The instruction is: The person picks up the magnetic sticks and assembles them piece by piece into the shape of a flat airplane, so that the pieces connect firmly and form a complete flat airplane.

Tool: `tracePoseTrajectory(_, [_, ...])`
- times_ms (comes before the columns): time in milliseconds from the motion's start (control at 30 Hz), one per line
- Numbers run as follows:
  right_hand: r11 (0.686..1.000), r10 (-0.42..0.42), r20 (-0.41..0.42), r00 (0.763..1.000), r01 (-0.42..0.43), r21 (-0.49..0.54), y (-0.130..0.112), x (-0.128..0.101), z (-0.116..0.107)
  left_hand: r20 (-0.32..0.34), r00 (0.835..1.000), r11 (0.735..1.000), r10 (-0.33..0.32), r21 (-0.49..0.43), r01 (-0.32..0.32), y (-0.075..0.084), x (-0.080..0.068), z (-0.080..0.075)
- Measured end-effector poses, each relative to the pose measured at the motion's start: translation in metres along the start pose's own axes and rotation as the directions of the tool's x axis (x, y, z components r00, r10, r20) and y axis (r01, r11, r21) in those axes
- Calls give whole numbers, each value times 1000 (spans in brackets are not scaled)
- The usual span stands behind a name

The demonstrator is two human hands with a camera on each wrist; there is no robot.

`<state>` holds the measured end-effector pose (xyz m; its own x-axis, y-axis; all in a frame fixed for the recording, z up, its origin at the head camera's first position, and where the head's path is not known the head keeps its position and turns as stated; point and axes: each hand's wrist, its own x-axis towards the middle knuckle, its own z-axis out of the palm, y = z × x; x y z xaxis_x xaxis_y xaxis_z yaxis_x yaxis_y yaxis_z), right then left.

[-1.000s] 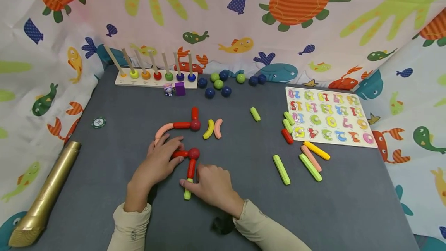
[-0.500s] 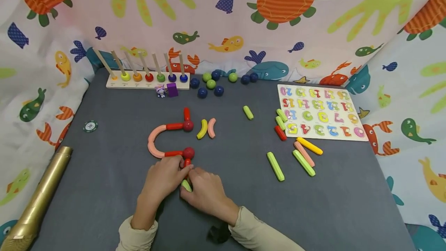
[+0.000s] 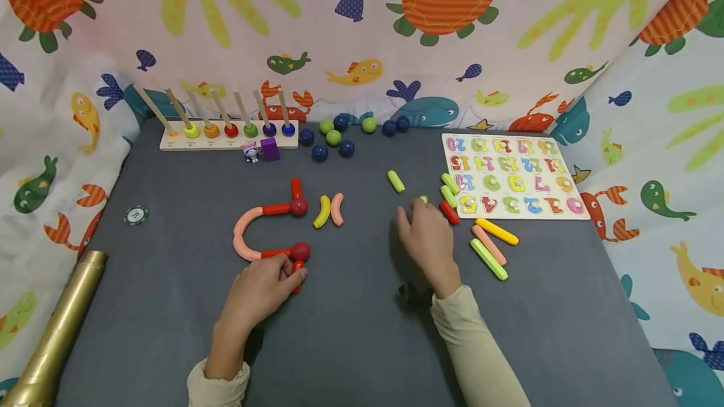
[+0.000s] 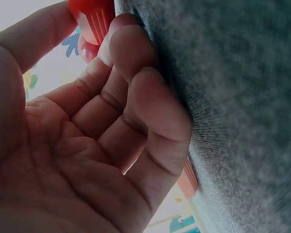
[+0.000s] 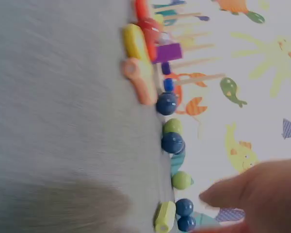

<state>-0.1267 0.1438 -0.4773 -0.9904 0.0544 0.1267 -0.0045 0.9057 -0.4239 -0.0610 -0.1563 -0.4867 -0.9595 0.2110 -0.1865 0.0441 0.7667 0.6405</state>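
In the head view, my left hand [image 3: 260, 287] pinches a short red stick [image 3: 297, 267] that hangs below a red ball [image 3: 300, 252]. The left wrist view shows thumb and fingertips at that red stick [image 4: 94, 22]. The ball joins another red stick, then a pink curved piece [image 3: 240, 231], which leads to an upper red ball [image 3: 298, 207]. My right hand [image 3: 427, 240] is over the table left of the number board, with a light green stick [image 3: 424, 198] showing just past its fingertips. Most of that stick is hidden; in the right wrist view only part of the hand [image 5: 262, 194] shows.
Yellow and pink curved pieces [image 3: 329, 210] lie mid-table. Coloured sticks [image 3: 489, 253] lie beside the number board [image 3: 526, 174]. Blue and green balls [image 3: 334, 137] and a peg stand [image 3: 226, 137] are at the back. A gold tube [image 3: 56, 325] lies at left.
The light green stick has come off the lower red stick. My right hand has moved away to the right; my left hand has gone from the curved piece to the lower red stick.
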Motion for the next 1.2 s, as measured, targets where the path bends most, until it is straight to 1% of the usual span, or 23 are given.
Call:
tracePoseTrajectory(67, [993, -75, 15, 997, 74, 87, -1, 26, 3, -5, 1000, 1000, 1, 3, -1, 0, 0, -2])
tracePoseTrajectory(167, [965, -216, 59, 975, 204, 162, -10, 68, 16, 3, 1000, 1000, 2, 1, -2, 1, 3, -2])
tracePoseTrajectory(233, [949, -283, 92, 955, 265, 170, -16, 93, 26, 20, 1000, 1000, 4, 0, -4, 2, 5, 0])
tracePoseTrajectory(333, [941, -330, 153, 932, 312, 131, -22, 121, 40, 46, 999, 1000, 14, -5, -13, 5, 7, 4])
tracePoseTrajectory(400, [944, -327, 184, 927, 311, 111, -25, 132, 47, 58, 998, 1000, 21, -3, -20, 7, 7, 7])
tracePoseTrajectory(467, [950, -311, 205, 928, 294, 110, -29, 136, 52, 65, 997, 1000, 29, -3, -29, 7, 5, 8])
tracePoseTrajectory(533, [954, -292, 218, 931, 268, 135, -36, 137, 56, 63, 997, 999, 40, 0, -40, 8, 4, 7])
tracePoseTrajectory(567, [953, -285, 224, 932, 252, 165, -40, 136, 57, 55, 997, 999, 48, 6, -49, 8, 4, 6])
tracePoseTrajectory(600, [950, -278, 235, 932, 231, 208, -44, 136, 59, 35, 997, 998, 63, 20, -64, 8, 3, 5])
tracePoseTrajectory(667, [937, -267, 265, 926, 186, 296, -54, 134, 60, -49, 993, 993, 107, 58, -104, 11, 5, 0])
tracePoseTrajectory(733, [915, -260, 294, 920, 137, 380, -63, 134, 62, -160, 975, 985, 154, 98, -139, 18, 12, -9])
tracePoseTrajectory(800, [895, -256, 314, 914, 101, 435, -71, 136, 64, -258, 950, 981, 177, 128, -148, 28, 26, -24])
tracePoseTrajectory(833, [890, -255, 325, 911, 89, 448, -74, 137, 65, -282, 945, 983, 166, 127, -134, 33, 36, -32])
tracePoseTrajectory(867, [884, -255, 334, 907, 78, 461, -76, 139, 67, -283, 949, 987, 140, 118, -111, 38, 48, -40])
tracePoseTrajectory(900, [881, -255, 344, 904, 70, 468, -78, 140, 68, -265, 958, 990, 107, 113, -80, 40, 61, -47])
tracePoseTrajectory(933, [878, -254, 353, 900, 61, 475, -80, 142, 71, -230, 971, 993, 63, 115, -37, 41, 75, -52])
tracePoseTrajectory(967, [876, -252, 370, 894, 48, 481, -81, 143, 73, -181, 983, 993, 15, 120, 7, 40, 90, -56])
tracePoseTrajectory(1000, [874, -250, 390, 886, 34, 484, -82, 143, 76, -125, 991, 990, -39, 128, 55, 38, 103, -59])
tracePoseTrajectory(1033, [872, -250, 410, 877, 20, 488, -83, 144, 78, -73, 994, 985, -86, 146, 96, 35, 115, -59])
tracePoseTrajectory(1067, [870, -252, 427, 868, 10, 493, -84, 144, 80, -27, 992, 978, -127, 164, 129, 30, 126, -59])
tracePoseTrajectory(1133, [860, -260, 454, 852, -9, 510, -87, 144, 85, 46, 980, 964, -196, 190, 184, 20, 142, -58])
tracePoseTrajectory(1167, [852, -265, 464, 845, -19, 523, -89, 143, 87, 75, 972, 961, -222, 188, 204, 14, 148, -57])
tracePoseTrajectory(1200, [843, -273, 469, 840, -26, 537, -91, 143, 88, 88, 968, 959, -236, 181, 217, 5, 155, -55])
